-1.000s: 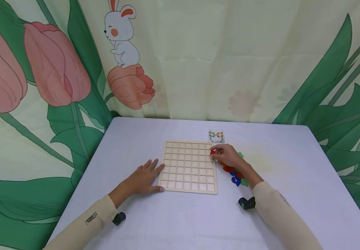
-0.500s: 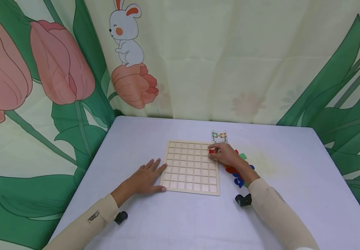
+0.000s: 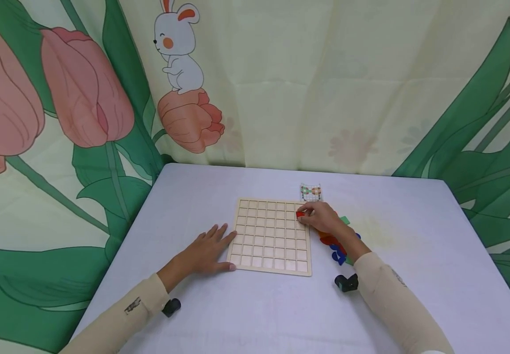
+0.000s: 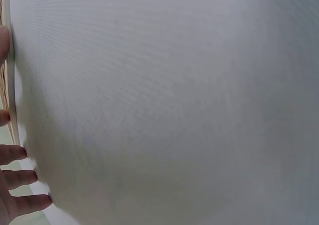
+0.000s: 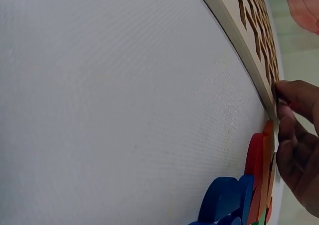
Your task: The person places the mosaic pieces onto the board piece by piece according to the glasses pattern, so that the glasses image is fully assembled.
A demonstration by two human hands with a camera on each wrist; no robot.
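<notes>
A wooden grid board with square cells lies flat on the white table. My right hand pinches a small red piece between thumb and fingers, over the board's right-hand column near the far corner. In the right wrist view the fingertips are at the board edge, and the red piece is mostly hidden. Spread out flat, my left hand rests on the table, its thumb and index finger touching the board's left edge. The left wrist view shows only its fingers at the margin.
Right of the board lies a pile of loose pieces: blue ones, red ones and a green one, partly covered by my right forearm. A small patterned card sits beyond the board's far right corner. A printed curtain hangs behind.
My right hand has carried the red piece slightly left, from the board's right rim to over the right-hand column. The left hand stays at the board's left edge. The head view has shifted a little.
</notes>
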